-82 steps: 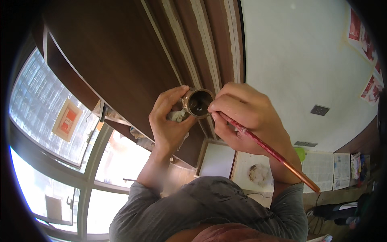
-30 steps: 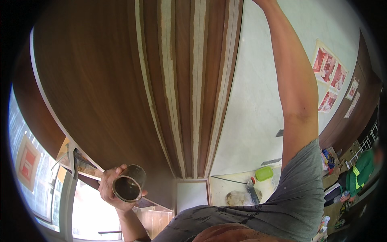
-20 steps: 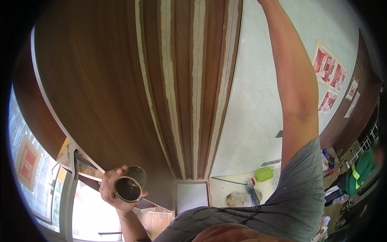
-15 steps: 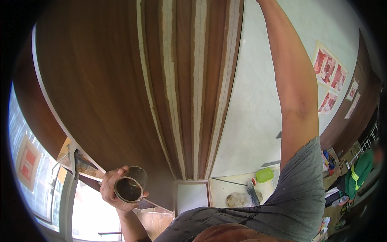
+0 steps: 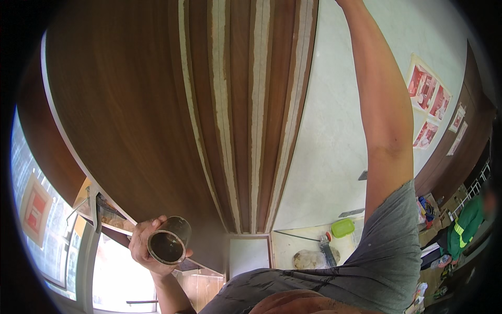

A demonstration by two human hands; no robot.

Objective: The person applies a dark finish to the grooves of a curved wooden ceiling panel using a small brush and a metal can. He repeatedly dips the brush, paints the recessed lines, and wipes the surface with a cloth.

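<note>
At the lower left, my left hand (image 5: 142,246) is closed round a dark, round cup (image 5: 180,230). The cup leans toward me, and dark brown liquid shows inside its open mouth. My right arm (image 5: 384,94) stretches up along the wall on the right. Its hand lies beyond the top edge of the view, so its fingers and anything in them are hidden. In front of me rises a brown wood panel (image 5: 120,104). To its right run brown strips with pale, rough-edged bands (image 5: 219,78) between them.
A white wall panel (image 5: 329,157) carries red-and-white pictures (image 5: 429,94). Below are a green plastic container (image 5: 343,228), a corded tool (image 5: 328,251) and a pale, stained lump (image 5: 307,259). A person in a green top (image 5: 468,222) is at the far right. A bright window (image 5: 42,209) stands left.
My raised right arm has shifted very slightly to the right. My left hand keeps the cup in nearly the same place.
</note>
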